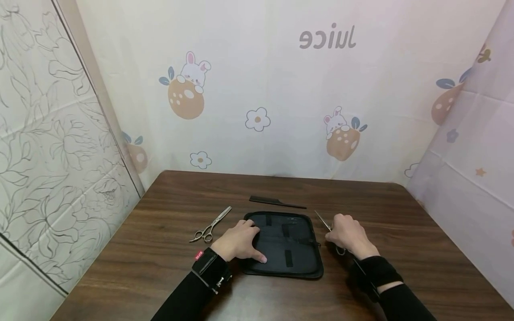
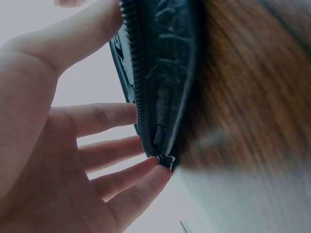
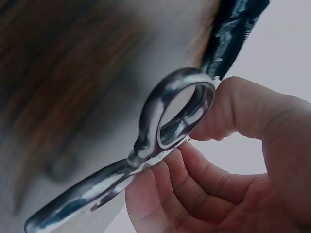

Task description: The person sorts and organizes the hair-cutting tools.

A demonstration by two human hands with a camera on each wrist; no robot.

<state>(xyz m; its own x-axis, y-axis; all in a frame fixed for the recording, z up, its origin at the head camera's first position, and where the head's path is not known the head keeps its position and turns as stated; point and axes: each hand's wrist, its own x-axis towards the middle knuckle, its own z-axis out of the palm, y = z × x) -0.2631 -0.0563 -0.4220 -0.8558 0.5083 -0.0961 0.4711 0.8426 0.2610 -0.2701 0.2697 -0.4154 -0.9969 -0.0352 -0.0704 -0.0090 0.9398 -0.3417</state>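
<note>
"What does the case [image 1: 272, 246] look like?"

"Black, rounded at the corners, a zip running along its edge. It lies flat on the table [image 1: 277, 299], dark lining upward, with several black straps across it. The left hand [image 1: 241, 240] touches its left side, thumb over the lining."

"And the scissors [image 1: 323, 220]?"

"Shiny silver metal, just right of the case, in the grip of the right hand [image 1: 350, 235]. The slim blades point away from the person and slant left."

"The handles?"

"Smooth finger loops, partly hidden by the fingers [image 3: 201, 182]."
</note>
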